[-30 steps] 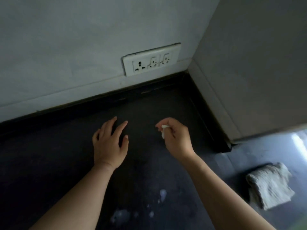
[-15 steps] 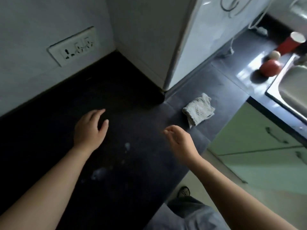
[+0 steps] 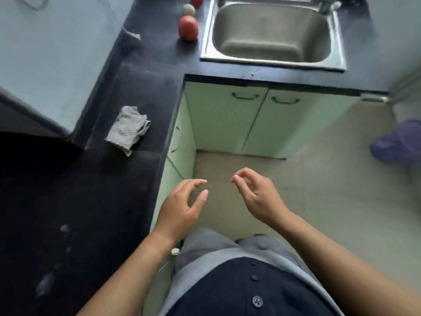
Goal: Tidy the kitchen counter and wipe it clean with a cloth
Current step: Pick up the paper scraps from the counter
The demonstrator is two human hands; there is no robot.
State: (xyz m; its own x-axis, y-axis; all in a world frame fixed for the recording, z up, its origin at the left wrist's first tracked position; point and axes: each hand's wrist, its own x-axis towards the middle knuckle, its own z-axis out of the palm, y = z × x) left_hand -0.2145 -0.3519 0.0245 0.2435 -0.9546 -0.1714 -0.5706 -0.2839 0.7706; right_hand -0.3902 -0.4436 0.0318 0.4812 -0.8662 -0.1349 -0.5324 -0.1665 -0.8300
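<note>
Lying on counter (image 3: 141,87), cloth (image 3: 127,130), long axis along front edge; left hand (image 3: 180,206) open, empty; right hand (image 3: 257,197) curled, contents unclear.

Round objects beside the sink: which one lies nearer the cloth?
The larger red one, in front of the small pale ball, sits closer to the grey cloth.

A dark navy shirt (image 3: 262,290) covers the torso, with small matching buttons (image 3: 254,278) running down its front. The nearest button is larger and bears a pale round emblem (image 3: 257,301). Lighter grey cloth (image 3: 205,247), probably trousers, shows past the shirt's far hem and along both its sides. The forearms (image 3: 127,270) are bare from the near edge up to the left hand (image 3: 180,208) and right hand (image 3: 257,197), nails short.
</note>
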